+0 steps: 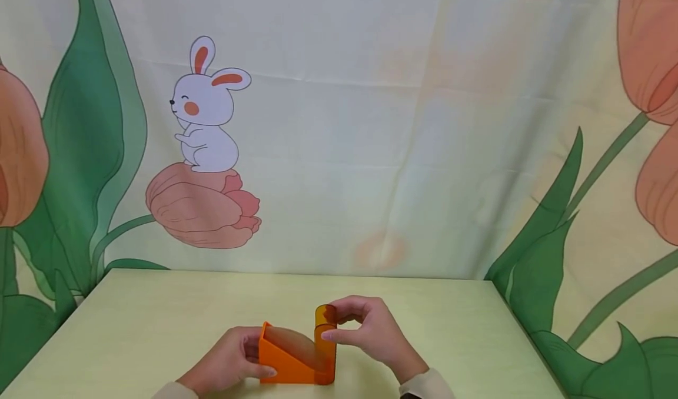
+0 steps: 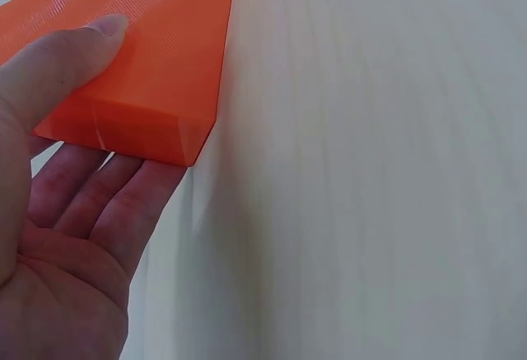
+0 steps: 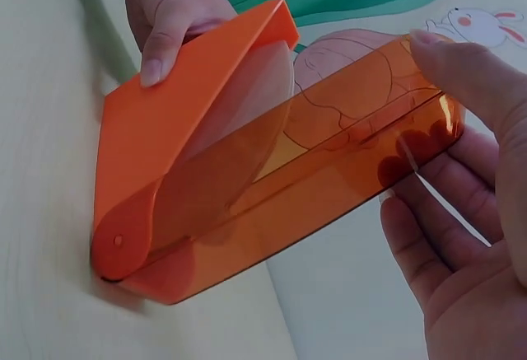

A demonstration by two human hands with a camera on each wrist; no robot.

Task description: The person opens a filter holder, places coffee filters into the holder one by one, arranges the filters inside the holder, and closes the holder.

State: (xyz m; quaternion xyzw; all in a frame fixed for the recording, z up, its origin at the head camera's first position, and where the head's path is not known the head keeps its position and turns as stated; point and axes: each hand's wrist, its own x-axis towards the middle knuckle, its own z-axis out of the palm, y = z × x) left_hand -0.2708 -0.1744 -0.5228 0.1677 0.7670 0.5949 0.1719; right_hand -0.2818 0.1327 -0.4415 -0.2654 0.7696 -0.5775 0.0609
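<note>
An orange plastic case (image 1: 283,361) stands on the table, its transparent amber lid (image 1: 325,352) swung up to a nearly upright position. The two parts join at a round hinge (image 3: 118,240) low on the case's right end. Inside sits a whitish translucent piece with a curved edge (image 3: 255,80), partly hidden by the side wall. My left hand (image 1: 228,361) holds the case at its left end, thumb on the near side and fingers on the end and far side. The free upper end of the lid is pinched between thumb and fingers of my right hand (image 1: 373,331).
The pale yellow table (image 1: 159,311) reaches back to a hanging cloth (image 1: 318,122) printed with tulips, leaves and a white rabbit (image 1: 209,128). Its back edge (image 1: 296,274) lies beyond both hands.
</note>
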